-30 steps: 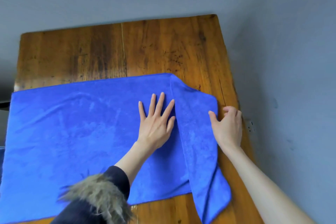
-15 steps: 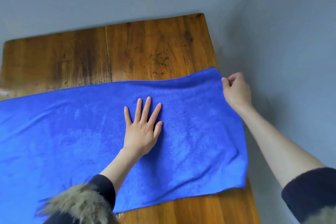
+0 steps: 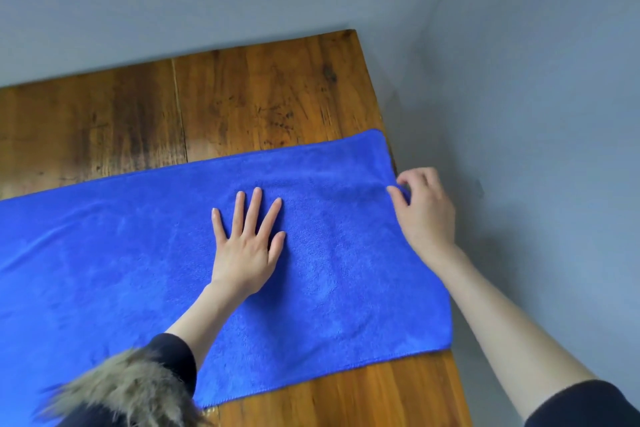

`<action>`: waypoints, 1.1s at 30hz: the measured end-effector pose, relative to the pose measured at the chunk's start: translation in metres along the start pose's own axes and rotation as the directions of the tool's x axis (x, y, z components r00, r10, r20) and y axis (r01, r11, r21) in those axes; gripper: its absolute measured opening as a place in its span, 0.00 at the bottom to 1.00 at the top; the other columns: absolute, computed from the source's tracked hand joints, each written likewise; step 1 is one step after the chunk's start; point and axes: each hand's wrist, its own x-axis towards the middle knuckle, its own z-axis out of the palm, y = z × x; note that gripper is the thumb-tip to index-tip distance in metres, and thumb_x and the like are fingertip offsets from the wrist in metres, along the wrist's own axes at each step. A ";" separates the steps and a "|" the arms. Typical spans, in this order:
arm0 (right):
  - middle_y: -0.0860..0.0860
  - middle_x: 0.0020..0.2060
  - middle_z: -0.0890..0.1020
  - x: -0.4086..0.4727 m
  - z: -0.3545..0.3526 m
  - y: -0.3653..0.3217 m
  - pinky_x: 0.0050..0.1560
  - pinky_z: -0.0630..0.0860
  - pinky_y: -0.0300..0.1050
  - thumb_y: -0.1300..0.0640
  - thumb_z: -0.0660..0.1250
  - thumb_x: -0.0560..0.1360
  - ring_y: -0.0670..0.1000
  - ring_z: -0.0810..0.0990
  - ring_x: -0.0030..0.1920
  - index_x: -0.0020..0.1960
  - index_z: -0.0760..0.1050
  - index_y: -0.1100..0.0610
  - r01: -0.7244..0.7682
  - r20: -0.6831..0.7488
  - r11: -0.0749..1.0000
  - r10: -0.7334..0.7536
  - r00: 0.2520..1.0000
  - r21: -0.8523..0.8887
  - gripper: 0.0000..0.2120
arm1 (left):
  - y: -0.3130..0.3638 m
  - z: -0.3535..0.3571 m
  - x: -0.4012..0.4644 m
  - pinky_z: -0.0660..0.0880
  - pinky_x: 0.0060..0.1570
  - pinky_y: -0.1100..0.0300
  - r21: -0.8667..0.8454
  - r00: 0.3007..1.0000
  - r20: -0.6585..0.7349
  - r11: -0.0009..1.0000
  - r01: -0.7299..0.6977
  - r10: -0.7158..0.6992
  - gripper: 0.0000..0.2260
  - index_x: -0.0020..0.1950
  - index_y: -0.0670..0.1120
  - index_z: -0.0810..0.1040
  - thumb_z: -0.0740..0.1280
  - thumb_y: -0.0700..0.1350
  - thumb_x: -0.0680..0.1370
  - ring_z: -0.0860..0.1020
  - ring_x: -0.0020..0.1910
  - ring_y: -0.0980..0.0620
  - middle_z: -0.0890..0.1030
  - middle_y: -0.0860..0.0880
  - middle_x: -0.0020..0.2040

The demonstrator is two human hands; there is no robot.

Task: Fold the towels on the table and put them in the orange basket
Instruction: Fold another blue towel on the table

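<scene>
Pinching the short right edge of the blue plush microfibre towel (image 3: 173, 270), my right hand (image 3: 424, 210) curls round it; my left hand (image 3: 247, 246) presses flat further in. Spread on the brown wooden table (image 3: 242, 97), it wants even tension before I fold.

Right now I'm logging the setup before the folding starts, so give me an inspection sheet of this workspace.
Surface: wooden table, worn, dark stains.
Job's things: blue towel spread flat, its right edge at the table's right edge; orange basket not in view.
Clutter: nothing seen.
Hands: left hand flat on the towel, fingers spread; right hand pinching the towel's right edge.
Cables: nothing seen.
Surroundings: grey wall behind and right of the table.
</scene>
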 end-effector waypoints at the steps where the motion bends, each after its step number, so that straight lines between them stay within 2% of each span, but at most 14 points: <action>1: 0.54 0.51 0.77 -0.006 0.003 -0.005 0.42 0.70 0.46 0.58 0.69 0.73 0.56 0.77 0.47 0.45 0.78 0.59 0.108 0.066 0.993 -0.106 0.992 -0.037 0.04 | 0.000 0.000 0.000 0.36 0.69 0.37 0.004 1.000 0.004 1.000 0.002 -0.002 0.28 0.74 0.56 0.37 0.34 0.60 0.74 0.37 0.76 0.46 0.42 0.49 0.78; 3: 0.54 0.61 0.75 -0.018 0.012 -0.009 0.51 0.71 0.49 0.58 0.67 0.75 0.55 0.76 0.56 0.47 0.81 0.59 0.197 0.232 0.979 -0.182 0.956 -0.045 0.06 | 0.000 0.001 0.000 0.37 0.69 0.36 0.006 1.000 0.012 1.000 0.006 -0.006 0.27 0.72 0.57 0.34 0.33 0.60 0.74 0.36 0.75 0.46 0.40 0.49 0.78; 5: 0.54 0.63 0.74 -0.022 0.015 -0.006 0.54 0.71 0.48 0.58 0.65 0.76 0.54 0.74 0.59 0.46 0.81 0.61 0.140 0.251 0.990 -0.141 0.958 0.024 0.08 | -0.001 0.002 0.000 0.37 0.69 0.36 0.001 1.000 0.014 1.000 0.010 -0.010 0.27 0.72 0.57 0.34 0.33 0.60 0.73 0.36 0.75 0.46 0.40 0.49 0.78; 9: 0.51 0.53 0.73 -0.007 0.012 -0.007 0.48 0.74 0.44 0.58 0.65 0.76 0.47 0.74 0.46 0.48 0.74 0.61 -0.100 0.075 0.966 0.084 0.994 0.238 0.06 | -0.001 0.002 0.000 0.38 0.69 0.36 -0.004 1.000 -0.006 1.000 0.003 -0.003 0.27 0.73 0.56 0.38 0.35 0.60 0.74 0.39 0.76 0.46 0.43 0.48 0.78; 11: 0.50 0.50 0.73 0.005 0.013 -0.011 0.45 0.70 0.41 0.55 0.66 0.76 0.48 0.75 0.43 0.54 0.71 0.59 -0.267 0.125 0.927 0.242 0.962 0.265 0.11 | -0.001 0.002 0.000 0.38 0.69 0.36 -0.009 1.000 -0.011 1.000 -0.001 0.001 0.29 0.75 0.55 0.41 0.36 0.60 0.75 0.40 0.76 0.45 0.44 0.48 0.78; 13: 0.50 0.47 0.76 0.016 0.014 -0.016 0.47 0.68 0.40 0.52 0.67 0.75 0.50 0.76 0.48 0.58 0.71 0.59 -0.411 0.213 0.871 0.362 0.907 0.269 0.15 | -0.001 0.002 0.000 0.38 0.69 0.36 -0.006 1.000 -0.012 1.000 -0.001 0.000 0.29 0.76 0.55 0.43 0.36 0.60 0.75 0.40 0.76 0.45 0.44 0.48 0.78; 15: 0.50 0.47 0.79 0.022 0.016 -0.019 0.54 0.72 0.47 0.49 0.67 0.75 0.53 0.76 0.53 0.57 0.74 0.57 -0.482 0.277 0.853 0.422 0.863 0.200 0.16 | -0.001 0.002 0.001 0.37 0.69 0.36 -0.009 1.000 -0.014 1.000 0.002 -0.002 0.29 0.76 0.56 0.42 0.35 0.60 0.75 0.39 0.76 0.46 0.43 0.49 0.78; 17: 0.49 0.48 0.80 0.022 0.017 -0.021 0.58 0.70 0.54 0.49 0.67 0.74 0.54 0.75 0.55 0.53 0.78 0.54 -0.455 0.272 0.885 0.415 0.868 0.102 0.11 | -0.002 0.003 0.001 0.36 0.69 0.37 -0.015 1.000 -0.015 1.000 0.005 -0.005 0.28 0.74 0.57 0.39 0.35 0.60 0.75 0.39 0.76 0.46 0.42 0.49 0.78; 20: 0.48 0.45 0.78 0.012 0.018 -0.027 0.50 0.63 0.47 0.56 0.65 0.75 0.53 0.73 0.51 0.44 0.80 0.54 -0.307 0.193 0.950 0.291 0.937 0.059 0.05 | -0.002 0.004 0.001 0.35 0.69 0.38 -0.026 1.000 -0.014 1.000 0.006 -0.006 0.27 0.72 0.58 0.35 0.35 0.61 0.74 0.38 0.76 0.47 0.41 0.50 0.78; 24: 0.47 0.42 0.78 -0.005 0.018 -0.038 0.51 0.70 0.46 0.61 0.64 0.75 0.50 0.75 0.45 0.42 0.80 0.56 -0.101 0.295 0.969 0.031 0.955 0.226 0.06 | -0.003 0.003 0.001 0.33 0.68 0.39 -0.052 1.000 -0.004 0.999 0.007 -0.007 0.27 0.72 0.58 0.36 0.35 0.61 0.74 0.37 0.76 0.47 0.41 0.50 0.78; 27: 0.45 0.42 0.79 -0.021 0.013 -0.037 0.52 0.71 0.42 0.61 0.64 0.76 0.47 0.76 0.44 0.47 0.80 0.57 -0.002 0.286 0.963 -0.079 0.955 0.271 0.06 | -0.002 0.001 0.001 0.34 0.68 0.39 -0.057 1.000 0.011 0.998 -0.002 0.003 0.27 0.73 0.58 0.35 0.36 0.61 0.75 0.37 0.75 0.48 0.40 0.51 0.77; 28: 0.45 0.44 0.80 -0.029 0.009 -0.033 0.50 0.71 0.39 0.62 0.64 0.76 0.46 0.77 0.44 0.48 0.80 0.57 0.017 0.243 0.959 -0.089 0.966 0.283 0.06 | 0.000 -0.002 0.001 0.35 0.69 0.38 -0.083 1.000 0.009 0.997 0.001 0.000 0.26 0.75 0.58 0.39 0.41 0.60 0.78 0.38 0.76 0.48 0.41 0.51 0.78; 30: 0.47 0.47 0.80 -0.045 0.001 -0.020 0.49 0.69 0.36 0.64 0.66 0.74 0.46 0.77 0.46 0.50 0.79 0.58 0.079 0.118 0.971 -0.108 0.987 0.226 0.06 | 0.007 -0.009 0.001 0.39 0.69 0.37 -0.202 0.998 -0.049 0.979 0.027 -0.038 0.24 0.76 0.53 0.54 0.54 0.52 0.80 0.44 0.76 0.46 0.49 0.47 0.78; 33: 0.51 0.48 0.79 -0.065 -0.007 0.008 0.51 0.73 0.48 0.63 0.70 0.72 0.51 0.77 0.49 0.52 0.78 0.59 0.051 0.082 0.998 -0.055 0.995 0.048 0.09 | 0.028 -0.022 0.006 0.53 0.67 0.44 -0.358 0.962 -0.237 0.933 0.040 -0.133 0.14 0.62 0.46 0.75 0.62 0.46 0.78 0.63 0.69 0.45 0.70 0.45 0.68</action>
